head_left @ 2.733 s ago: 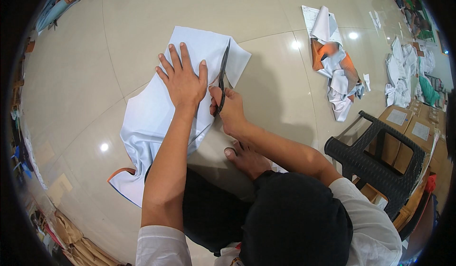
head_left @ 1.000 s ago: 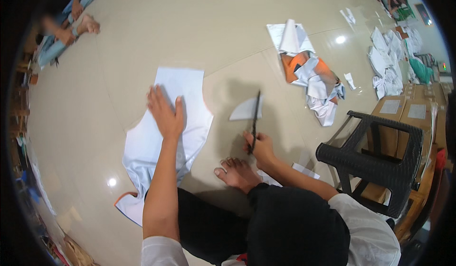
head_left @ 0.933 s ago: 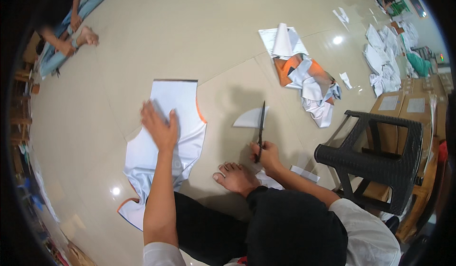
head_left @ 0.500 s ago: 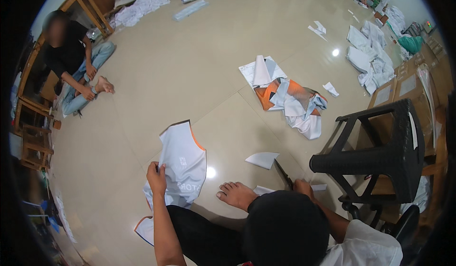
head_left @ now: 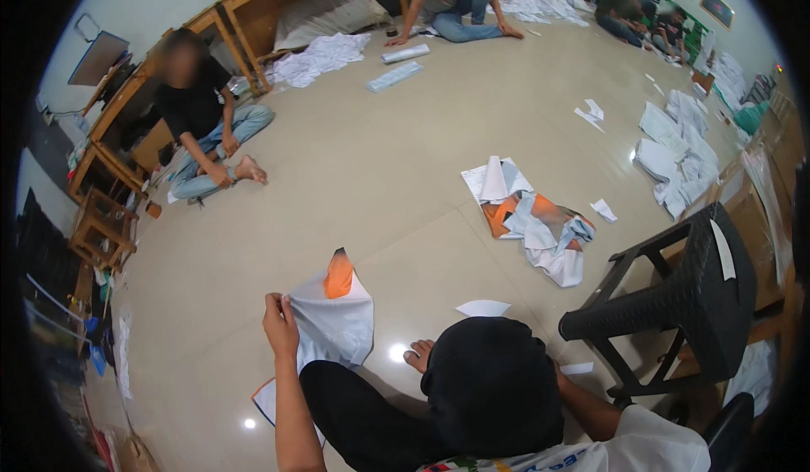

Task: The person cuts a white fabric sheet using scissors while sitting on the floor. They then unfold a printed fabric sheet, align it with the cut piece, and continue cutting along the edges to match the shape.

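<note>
My left hand (head_left: 278, 312) pinches the edge of a white fabric piece (head_left: 333, 329), whose lifted, folded part shows an orange patch near the top. My right forearm (head_left: 591, 404) runs from the lower right behind a rounded black shape (head_left: 494, 388), which hides that hand; the scissors are out of sight. A small curved white offcut (head_left: 483, 307) lies just above the black shape, and my bare toes (head_left: 418, 356) show at its left.
A black plastic stool (head_left: 709, 278) stands at right by cardboard boxes (head_left: 768, 244). A heap of orange and white fabric (head_left: 548, 244) lies ahead, white cloth piles (head_left: 675, 151) beyond. Co-workers sit at upper left (head_left: 202, 118), top middle (head_left: 464, 16) and back right (head_left: 624, 25), near wooden tables (head_left: 240, 46).
The view has tilted up to show more of the room. My left hand went from lying flat on the fabric to lifting its edge. My right hand, earlier holding scissors, is now hidden.
</note>
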Demonstrator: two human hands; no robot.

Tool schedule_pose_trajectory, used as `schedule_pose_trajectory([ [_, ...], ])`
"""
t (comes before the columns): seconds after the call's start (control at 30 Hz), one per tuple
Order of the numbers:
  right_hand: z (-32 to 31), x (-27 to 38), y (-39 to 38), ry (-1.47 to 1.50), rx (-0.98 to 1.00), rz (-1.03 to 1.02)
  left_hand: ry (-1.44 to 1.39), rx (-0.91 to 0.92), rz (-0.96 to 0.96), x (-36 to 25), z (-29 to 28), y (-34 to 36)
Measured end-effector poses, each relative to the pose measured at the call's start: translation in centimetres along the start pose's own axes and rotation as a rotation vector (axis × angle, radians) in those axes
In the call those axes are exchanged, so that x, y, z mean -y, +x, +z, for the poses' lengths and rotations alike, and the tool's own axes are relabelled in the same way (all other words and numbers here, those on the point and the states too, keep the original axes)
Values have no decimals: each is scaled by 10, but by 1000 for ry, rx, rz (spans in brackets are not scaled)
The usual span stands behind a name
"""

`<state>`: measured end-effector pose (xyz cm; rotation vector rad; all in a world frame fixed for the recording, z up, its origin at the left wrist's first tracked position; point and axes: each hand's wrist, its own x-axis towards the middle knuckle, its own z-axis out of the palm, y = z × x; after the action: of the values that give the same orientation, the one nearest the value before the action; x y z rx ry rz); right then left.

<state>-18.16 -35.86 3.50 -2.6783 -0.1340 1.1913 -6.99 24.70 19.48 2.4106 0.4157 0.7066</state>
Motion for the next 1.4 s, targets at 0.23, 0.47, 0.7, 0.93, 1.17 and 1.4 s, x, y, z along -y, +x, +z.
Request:
schedule_pose_trajectory([
  [0.23, -40, 135, 44, -1, 233, -454, -60, 70, 62, -91, -52, 36],
  [0.47, -71, 237, 63, 275, 318, -760, -260, -127, 277, -206, -154, 69],
  [0.7, -187, 321, 85, 706, -56, -731, -928, -105, -10, -323, -251, 71],
  [0.93, -231, 382, 33, 1192, 418, -986, -1428, -249, -166, -160, -271, 153],
  [1.17, -272, 322, 14, 1492, 164, -948, -1841, 123, -653, -105, -86, -33],
  [1.4, -329, 255, 42, 1726, 535, -782, -1523, 457, -797, -90, -102, -31],
])
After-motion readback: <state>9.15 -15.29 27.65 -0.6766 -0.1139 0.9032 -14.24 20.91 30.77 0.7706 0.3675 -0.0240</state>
